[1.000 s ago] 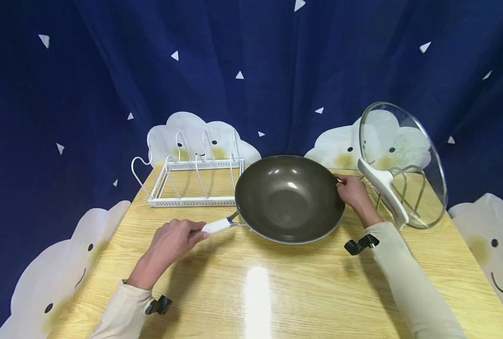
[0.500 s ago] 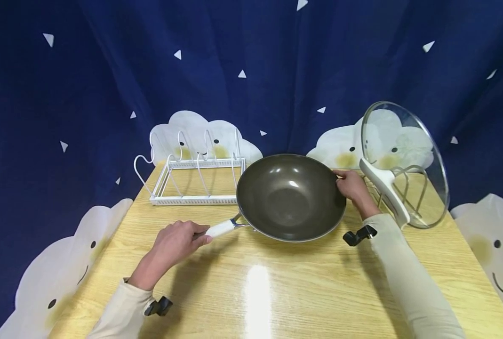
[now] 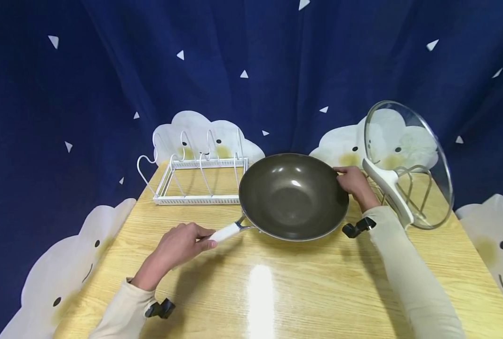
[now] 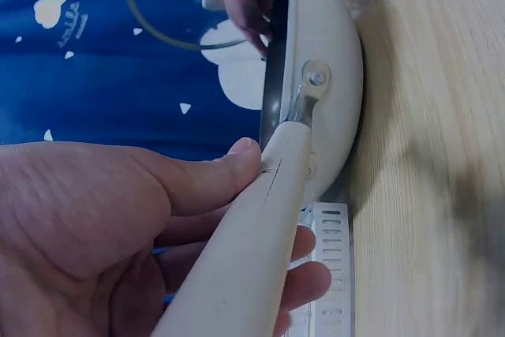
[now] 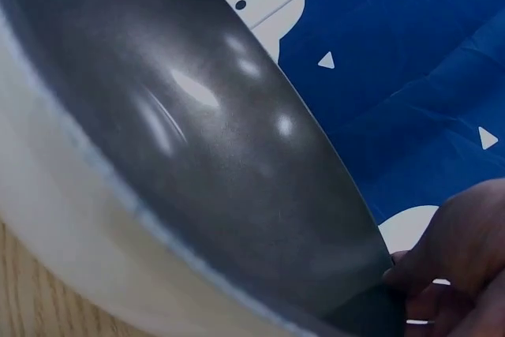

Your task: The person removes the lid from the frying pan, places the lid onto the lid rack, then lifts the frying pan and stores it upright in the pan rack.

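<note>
A wok-shaped frying pan (image 3: pixel 293 202), dark inside and cream outside, sits in the middle of the head view with its inside facing up. Its white handle (image 3: pixel 227 232) points toward the left front. My left hand (image 3: pixel 179 249) grips that handle, thumb on one side and fingers curled round the other, as the left wrist view shows. At the far right rim my right hand (image 3: pixel 355 182) pinches the pan's edge (image 5: pixel 387 262) between thumb and fingers. The pan's cream outer wall (image 4: pixel 327 45) stands close over the wooden table in the left wrist view.
A white wire pan rack (image 3: pixel 198 199) stands at the back left, right beside the pan's rim. On the right, a glass lid (image 3: pixel 420 141) with a white handle (image 3: pixel 388 190) leans upright in a wire stand (image 3: pixel 420 193). A blue curtain (image 3: pixel 276 70) hangs behind the wooden table (image 3: pixel 217 292).
The pan, both hands, the rack and the lid all sit slightly further right in the head view, as does the curtain. Both hands keep their hold on the pan.
</note>
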`<state>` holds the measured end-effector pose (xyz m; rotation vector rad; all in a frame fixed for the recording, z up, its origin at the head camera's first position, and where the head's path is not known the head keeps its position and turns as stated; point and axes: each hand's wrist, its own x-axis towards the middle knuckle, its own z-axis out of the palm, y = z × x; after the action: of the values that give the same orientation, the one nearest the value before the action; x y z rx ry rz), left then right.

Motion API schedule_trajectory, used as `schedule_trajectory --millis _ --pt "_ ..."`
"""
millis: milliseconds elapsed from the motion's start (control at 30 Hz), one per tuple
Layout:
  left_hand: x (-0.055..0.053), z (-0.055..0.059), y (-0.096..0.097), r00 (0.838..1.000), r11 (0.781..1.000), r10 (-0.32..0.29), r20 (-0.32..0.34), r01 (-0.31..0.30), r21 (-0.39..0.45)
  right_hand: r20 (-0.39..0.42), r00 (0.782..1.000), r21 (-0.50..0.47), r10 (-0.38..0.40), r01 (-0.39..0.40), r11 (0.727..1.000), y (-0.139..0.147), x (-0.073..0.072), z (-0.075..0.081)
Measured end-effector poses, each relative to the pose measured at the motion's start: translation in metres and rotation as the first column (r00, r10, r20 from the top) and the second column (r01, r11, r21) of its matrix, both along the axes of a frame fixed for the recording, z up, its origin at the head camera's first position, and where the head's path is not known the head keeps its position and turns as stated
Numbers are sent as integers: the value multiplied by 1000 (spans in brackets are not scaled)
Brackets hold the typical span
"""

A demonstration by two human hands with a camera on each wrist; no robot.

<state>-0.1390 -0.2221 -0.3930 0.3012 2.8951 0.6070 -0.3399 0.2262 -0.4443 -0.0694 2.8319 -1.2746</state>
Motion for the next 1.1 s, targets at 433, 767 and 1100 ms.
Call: schedule_trajectory --millis 433,767,1100 --pt "8 0 6 996 994 -31 78 23 103 -9 1000 53 -17 17 998 -8 -9 4" --pt "10 -9 9 991 956 -82 103 50 289 -42 999 101 -8 12 995 -13 -23 7" --pt "12 -21 15 983 898 -88 164 7 440 11 999 70 -32 31 997 -18 -35 9"
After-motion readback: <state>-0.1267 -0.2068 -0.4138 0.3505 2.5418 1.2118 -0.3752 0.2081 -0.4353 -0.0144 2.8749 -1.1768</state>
